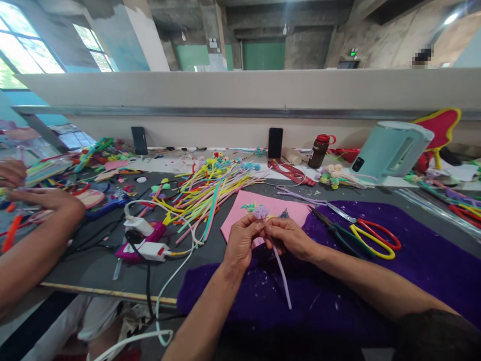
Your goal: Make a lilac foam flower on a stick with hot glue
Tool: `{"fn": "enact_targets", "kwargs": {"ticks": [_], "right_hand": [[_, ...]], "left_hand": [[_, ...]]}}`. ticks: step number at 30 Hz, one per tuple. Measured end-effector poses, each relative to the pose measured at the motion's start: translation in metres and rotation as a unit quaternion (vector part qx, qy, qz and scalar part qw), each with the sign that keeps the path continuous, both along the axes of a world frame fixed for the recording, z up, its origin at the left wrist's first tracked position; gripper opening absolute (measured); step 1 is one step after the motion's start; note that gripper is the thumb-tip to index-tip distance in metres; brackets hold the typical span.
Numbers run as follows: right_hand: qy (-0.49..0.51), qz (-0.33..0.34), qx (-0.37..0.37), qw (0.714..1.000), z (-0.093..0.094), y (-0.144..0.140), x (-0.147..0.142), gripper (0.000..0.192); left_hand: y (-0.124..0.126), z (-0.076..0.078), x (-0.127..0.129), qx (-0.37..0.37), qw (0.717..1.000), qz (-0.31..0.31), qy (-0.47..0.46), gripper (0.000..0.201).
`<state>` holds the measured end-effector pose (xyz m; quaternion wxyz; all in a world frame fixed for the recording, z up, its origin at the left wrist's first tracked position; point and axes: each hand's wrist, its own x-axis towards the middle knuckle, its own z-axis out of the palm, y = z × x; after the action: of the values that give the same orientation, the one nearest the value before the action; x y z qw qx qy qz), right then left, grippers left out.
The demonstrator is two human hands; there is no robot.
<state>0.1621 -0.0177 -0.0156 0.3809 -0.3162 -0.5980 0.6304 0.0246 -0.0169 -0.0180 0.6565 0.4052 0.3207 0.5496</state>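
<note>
Between my two hands is a small lilac flower (260,212) of fuzzy pipe cleaner, its pale stem (282,279) hanging down toward me. My left hand (243,236) pinches it from the left, just under the petals. From the right, my right hand (286,235) has its fingers closed around the top of the stem. Behind them lies a pink foam sheet (240,210) with small coloured pieces on it. Below my hands spreads a dark purple cloth (240,296). Scissors with red and yellow handles (376,240) and dark green-handled pliers (334,230) rest on the cloth to the right.
A bundle of pipe cleaners (210,193) lies left of the foam sheet. A purple power strip (150,240) with plugs and cables sits nearer. Behind stand a phone (275,143), a brown bottle (318,153) and a mint kettle (387,150). Another person's arm (41,235) reaches in at left.
</note>
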Motion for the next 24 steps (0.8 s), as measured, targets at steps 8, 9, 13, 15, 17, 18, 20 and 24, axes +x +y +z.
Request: {"fn": "enact_targets", "kwargs": {"ticks": [8, 9, 13, 15, 17, 18, 20, 24], "right_hand": [[-0.011, 0.001, 0.006, 1.000, 0.0013, -0.0026, -0.0020, 0.023], [-0.014, -0.006, 0.012, 1.000, 0.0013, -0.0031, -0.0024, 0.023], [-0.026, -0.050, 0.040, 0.998, 0.0012, -0.0030, -0.0022, 0.026], [-0.019, -0.065, 0.042, 0.997, 0.0017, -0.0013, -0.0005, 0.028], [0.000, -0.069, 0.028, 0.997, 0.0026, 0.0010, 0.0019, 0.028], [0.013, -0.068, 0.018, 0.997, 0.0031, 0.0020, 0.0030, 0.028], [0.037, -0.060, -0.004, 0.998, 0.0043, 0.0034, 0.0047, 0.027], [0.062, -0.033, -0.037, 0.997, 0.0062, 0.0029, 0.0050, 0.024]], "left_hand": [[-0.0014, 0.0026, 0.0007, 0.009, 1.000, 0.021, -0.005, 0.007], [-0.0013, 0.0025, 0.0006, 0.007, 0.999, 0.031, -0.005, 0.007], [-0.0026, 0.0032, 0.0008, 0.024, 0.995, 0.080, 0.050, 0.012], [-0.0041, 0.0044, 0.0015, 0.041, 0.991, 0.091, 0.086, 0.018], [-0.0053, 0.0053, 0.0024, 0.038, 0.993, 0.072, 0.091, 0.029], [-0.0054, 0.0055, 0.0025, 0.027, 0.994, 0.054, 0.086, 0.035], [-0.0048, 0.0050, 0.0021, -0.004, 0.997, 0.025, 0.077, 0.038], [-0.0018, 0.0026, -0.0009, -0.032, 0.997, 0.014, 0.063, 0.025]]}}
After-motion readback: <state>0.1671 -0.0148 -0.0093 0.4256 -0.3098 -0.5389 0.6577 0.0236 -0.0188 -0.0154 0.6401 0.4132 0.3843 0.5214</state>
